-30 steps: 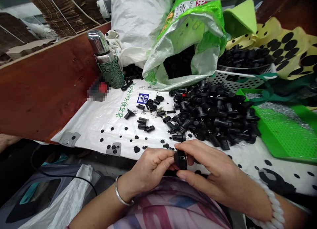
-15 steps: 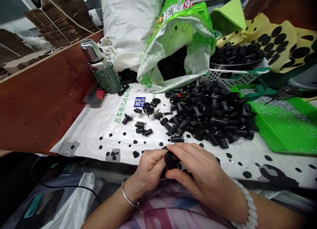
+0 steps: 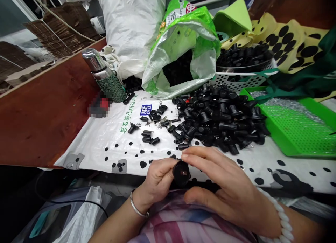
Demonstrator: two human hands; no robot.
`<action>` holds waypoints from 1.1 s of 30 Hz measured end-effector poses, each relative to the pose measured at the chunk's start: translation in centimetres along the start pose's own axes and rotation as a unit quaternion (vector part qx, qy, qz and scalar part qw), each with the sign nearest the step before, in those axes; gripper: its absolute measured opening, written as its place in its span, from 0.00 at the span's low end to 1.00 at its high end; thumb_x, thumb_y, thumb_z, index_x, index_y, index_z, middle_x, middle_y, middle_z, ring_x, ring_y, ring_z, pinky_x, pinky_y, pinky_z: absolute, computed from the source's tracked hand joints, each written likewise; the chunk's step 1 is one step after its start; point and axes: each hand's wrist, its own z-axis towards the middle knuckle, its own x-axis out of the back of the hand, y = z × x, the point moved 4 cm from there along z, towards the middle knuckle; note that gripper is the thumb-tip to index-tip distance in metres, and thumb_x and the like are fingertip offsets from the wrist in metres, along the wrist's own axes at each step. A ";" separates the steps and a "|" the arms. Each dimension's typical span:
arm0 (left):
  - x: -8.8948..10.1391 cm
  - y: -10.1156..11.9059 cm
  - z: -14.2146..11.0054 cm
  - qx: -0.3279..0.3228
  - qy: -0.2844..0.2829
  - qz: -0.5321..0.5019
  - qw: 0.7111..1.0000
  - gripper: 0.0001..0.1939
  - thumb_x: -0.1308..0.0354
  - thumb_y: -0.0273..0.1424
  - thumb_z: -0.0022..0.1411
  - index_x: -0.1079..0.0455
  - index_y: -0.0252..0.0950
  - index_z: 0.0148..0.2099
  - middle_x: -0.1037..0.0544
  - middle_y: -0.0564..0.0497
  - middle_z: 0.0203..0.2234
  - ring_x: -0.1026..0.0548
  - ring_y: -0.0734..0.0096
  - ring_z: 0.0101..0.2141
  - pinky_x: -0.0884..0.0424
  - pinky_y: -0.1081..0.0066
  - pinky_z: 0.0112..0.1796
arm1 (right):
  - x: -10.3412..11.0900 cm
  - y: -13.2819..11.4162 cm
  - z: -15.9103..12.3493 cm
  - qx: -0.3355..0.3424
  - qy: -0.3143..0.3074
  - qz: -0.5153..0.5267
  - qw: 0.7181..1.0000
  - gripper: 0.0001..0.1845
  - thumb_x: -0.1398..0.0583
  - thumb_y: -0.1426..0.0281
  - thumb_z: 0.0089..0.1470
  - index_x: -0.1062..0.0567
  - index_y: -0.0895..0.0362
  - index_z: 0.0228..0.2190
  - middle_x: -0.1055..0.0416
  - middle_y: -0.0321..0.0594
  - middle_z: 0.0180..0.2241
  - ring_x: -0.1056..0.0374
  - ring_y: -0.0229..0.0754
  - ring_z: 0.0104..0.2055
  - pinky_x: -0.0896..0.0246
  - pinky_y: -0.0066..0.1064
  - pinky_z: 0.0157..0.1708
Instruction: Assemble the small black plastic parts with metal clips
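Head view: a black plastic part (image 3: 181,173) now shows its open end, pinched in the left hand (image 3: 159,180) just above the near edge of the bench (image 3: 86,148). The right hand (image 3: 220,180) has opened around it, fingertips at its rim; whether they grip, I cannot tell. Beyond lies a heap of black parts (image 3: 220,120), with a green perforated tray (image 3: 296,131) toward the right edge.

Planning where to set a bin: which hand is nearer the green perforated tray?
Right. The right hand lies lower left of the green perforated tray, not touching it; the left hand is farther left, both holding a black plastic part.
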 end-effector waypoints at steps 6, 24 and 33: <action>-0.1 -0.1 -0.4 -0.081 0.027 0.098 0.991 0.13 0.56 0.30 0.64 0.32 0.33 0.31 0.34 0.54 0.19 0.38 0.77 0.22 0.39 0.76 0.25 | -0.9 -0.3 -0.3 0.022 0.000 -0.007 1.000 0.15 0.45 0.64 0.56 0.29 0.60 0.41 0.27 0.46 0.37 0.32 0.42 0.38 0.33 0.34 0.37; -0.5 0.0 -0.1 -0.042 -0.032 0.076 0.996 0.15 0.57 0.30 0.64 0.31 0.32 0.32 0.30 0.50 0.21 0.33 0.75 0.23 0.35 0.77 0.28 | -1.6 1.5 -1.9 0.023 -0.014 0.001 1.000 0.09 0.43 0.74 0.52 0.27 0.57 0.38 0.28 0.44 0.41 0.32 0.42 0.44 0.35 0.35 0.43; 0.1 1.2 -0.3 -0.114 -0.053 0.203 0.971 0.13 0.55 0.25 0.63 0.35 0.30 0.48 0.26 0.44 0.34 0.29 0.70 0.35 0.31 0.72 0.37 | -0.7 2.2 -1.8 0.017 -0.019 0.032 0.999 0.09 0.42 0.75 0.51 0.28 0.56 0.37 0.29 0.42 0.41 0.32 0.41 0.43 0.34 0.32 0.41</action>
